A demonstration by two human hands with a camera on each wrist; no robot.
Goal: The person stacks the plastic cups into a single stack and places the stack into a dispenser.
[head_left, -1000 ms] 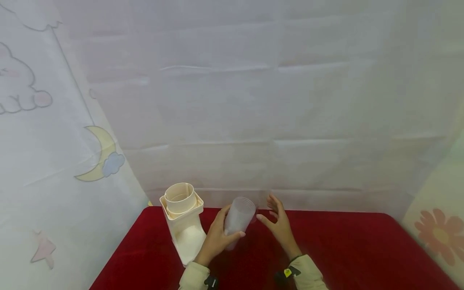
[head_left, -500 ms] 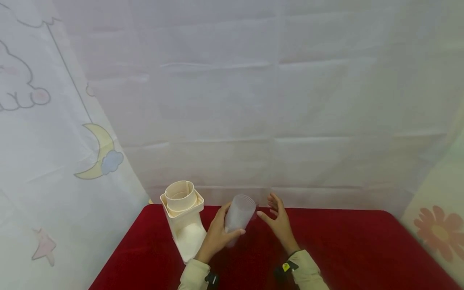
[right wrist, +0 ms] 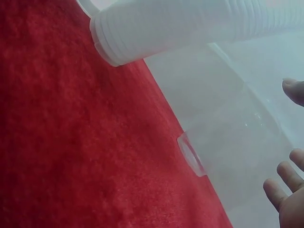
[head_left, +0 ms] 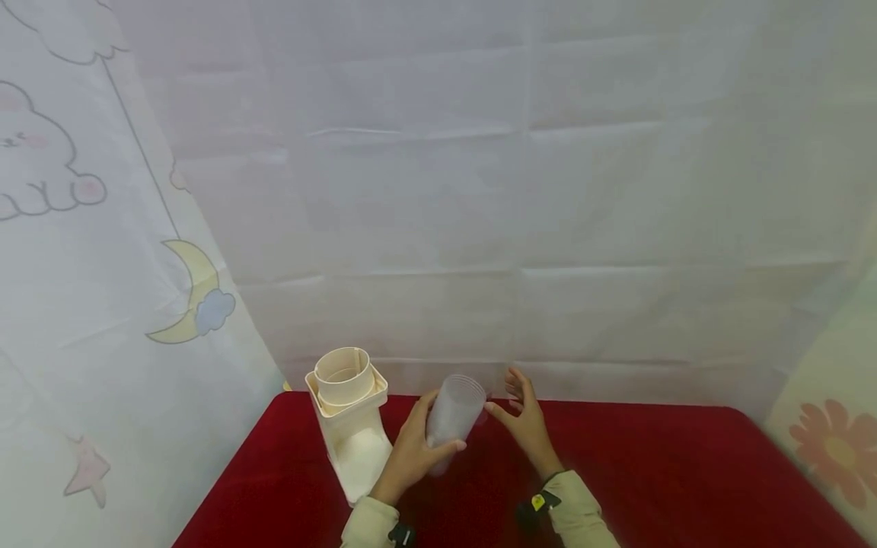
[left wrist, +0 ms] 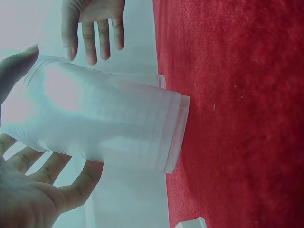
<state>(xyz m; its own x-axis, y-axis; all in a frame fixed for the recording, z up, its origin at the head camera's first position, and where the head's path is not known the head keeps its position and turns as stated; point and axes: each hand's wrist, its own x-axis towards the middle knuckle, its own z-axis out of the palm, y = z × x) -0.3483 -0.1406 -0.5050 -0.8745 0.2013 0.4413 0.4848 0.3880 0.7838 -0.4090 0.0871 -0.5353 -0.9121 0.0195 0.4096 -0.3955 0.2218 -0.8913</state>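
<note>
My left hand (head_left: 413, 444) grips a tilted stack of clear plastic cups (head_left: 455, 411), with the thumb on one side and the fingers on the other. The stacked rims and ridges show up close in the left wrist view. To the right of the stack, my right hand (head_left: 529, 428) has its thumb and relaxed fingers spread apart. A single clear plastic cup (right wrist: 228, 137) lies between that hand and the stack in the right wrist view. Whether the right fingers touch this cup I cannot tell. Only a faint outline of it shows in the head view.
Left of my left hand, a cream plastic stand (head_left: 348, 418) with a round collar on top rises from the red-covered table (head_left: 651, 472). Pale patterned sheets (head_left: 438, 228) hang behind and beside the table.
</note>
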